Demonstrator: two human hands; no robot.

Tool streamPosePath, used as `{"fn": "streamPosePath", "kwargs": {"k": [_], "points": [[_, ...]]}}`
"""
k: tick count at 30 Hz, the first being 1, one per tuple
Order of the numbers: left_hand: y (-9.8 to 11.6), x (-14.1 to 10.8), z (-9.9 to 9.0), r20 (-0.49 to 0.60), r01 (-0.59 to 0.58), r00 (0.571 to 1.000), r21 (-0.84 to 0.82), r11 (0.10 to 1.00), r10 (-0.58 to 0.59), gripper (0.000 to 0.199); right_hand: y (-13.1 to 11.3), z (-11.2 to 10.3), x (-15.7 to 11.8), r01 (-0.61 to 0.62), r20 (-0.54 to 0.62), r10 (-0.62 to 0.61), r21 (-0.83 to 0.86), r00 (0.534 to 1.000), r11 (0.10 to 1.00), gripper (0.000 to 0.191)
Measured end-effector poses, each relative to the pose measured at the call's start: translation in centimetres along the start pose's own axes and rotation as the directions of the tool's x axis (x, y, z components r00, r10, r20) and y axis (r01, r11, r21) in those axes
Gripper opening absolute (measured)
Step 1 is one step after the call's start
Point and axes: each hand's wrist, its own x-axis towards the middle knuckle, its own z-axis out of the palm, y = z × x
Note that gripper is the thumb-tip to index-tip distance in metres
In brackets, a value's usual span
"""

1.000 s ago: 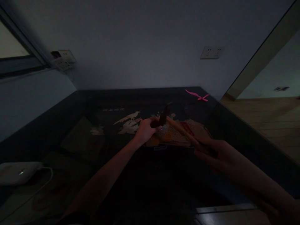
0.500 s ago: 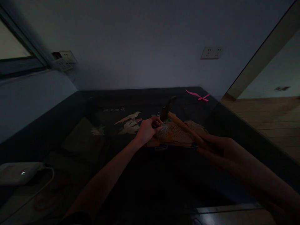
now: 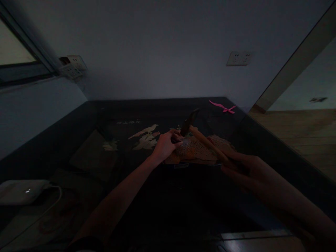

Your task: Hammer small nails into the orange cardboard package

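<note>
- At eight o'clock, a white box [image 3: 22, 191] lies flat, its pale cable [image 3: 56, 201] curving down toward the lower left.
- At ten o'clock, two wall sockets [image 3: 73, 66] sit one above the other near the corner of the wall, below the window frame [image 3: 44, 71].
- Close to the middle, toward nine o'clock, a pale bird picture [image 3: 145, 130] with flowers decorates the dark tabletop [image 3: 157, 108].
- Just below the middle, the left hand [image 3: 167, 144] is partly curled, thumb and forefinger brought near each other in a loop; something dark shows inside it, but the gloom hides whether the fingers grip anything.
- At the fingertips' two o'clock stands the hammer [image 3: 203, 139], dark head uppermost and tilted, wooden handle slanting down toward four o'clock; contact between head and fingers cannot be told.
- The spotted orange-brown piece [image 3: 193, 148] lies at four o'clock from the middle, under the handle and beside the left hand.
- Near three o'clock, a pink ribbon [image 3: 225, 107] rests at the table's far corner; a double socket [image 3: 238, 58] is on the wall at two.
- At four o'clock, the right hand [image 3: 245, 171] is closed around the hammer's handle.
</note>
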Motion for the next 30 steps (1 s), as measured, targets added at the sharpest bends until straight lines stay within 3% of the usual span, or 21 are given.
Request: {"fn": "streamPosePath", "kwargs": {"k": [4, 9, 14, 21, 30], "points": [[0.1, -0.12, 0.02, 0.015, 0.013, 1.0, -0.032, 0.999, -0.013, 0.031, -0.22, 0.08, 0.22, 0.008, 0.025, -0.008, -0.033, 1.0, 0.999, 0.022], [-0.01, -0.13, 0.07, -0.001, 0.024, 1.0, -0.024, 0.999, -0.024, 0.031, -0.13, 0.09, -0.06, 0.017, -0.017, -0.017, 0.007, 1.0, 1.0, 0.029], [0.1, -0.08, -0.07, 0.019, 0.025, 1.0, -0.022, 0.999, -0.025, 0.031, 0.4, 0.51, 0.15, 0.049, 0.015, -0.049, -0.043, 0.999, 0.998, 0.013], [0.32, -0.12, -0.12, 0.009, 0.045, 0.999, -0.049, 0.998, -0.044, 0.028, 0.1, 0.44, -0.18, 0.056, -0.013, -0.057, -0.072, 0.998, 0.996, 0.02], [0.43, -0.18, -0.16, 0.002, 0.014, 1.0, -0.008, 1.0, -0.014, 0.028, 0.43, 0.71, -0.04, 0.056, -0.02, -0.057, -0.074, 0.998, 0.996, 0.016]]}}
